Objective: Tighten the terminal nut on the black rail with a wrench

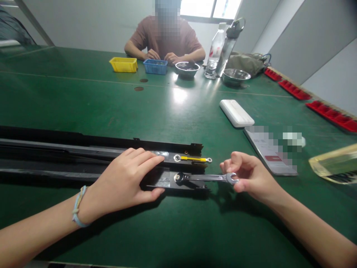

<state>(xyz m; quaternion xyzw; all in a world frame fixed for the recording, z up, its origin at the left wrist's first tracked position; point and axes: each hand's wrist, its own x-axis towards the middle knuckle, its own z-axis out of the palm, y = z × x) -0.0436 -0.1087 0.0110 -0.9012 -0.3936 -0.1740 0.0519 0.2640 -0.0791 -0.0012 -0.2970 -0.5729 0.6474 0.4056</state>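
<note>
A long black rail assembly lies across the green table from the left edge to the middle. My left hand rests flat on its right end, fingers stretched out and pressing it down. My right hand pinches the open-jaw end of a grey steel wrench. The wrench's other end sits on a bolt at the rail's near right end. A smaller wrench with a yellow shaft lies on the rail just behind it.
A person in a brown shirt sits across the table with a yellow bin, a blue bin and two steel bowls. Water bottles, a white box, a phone and red trays are to the right.
</note>
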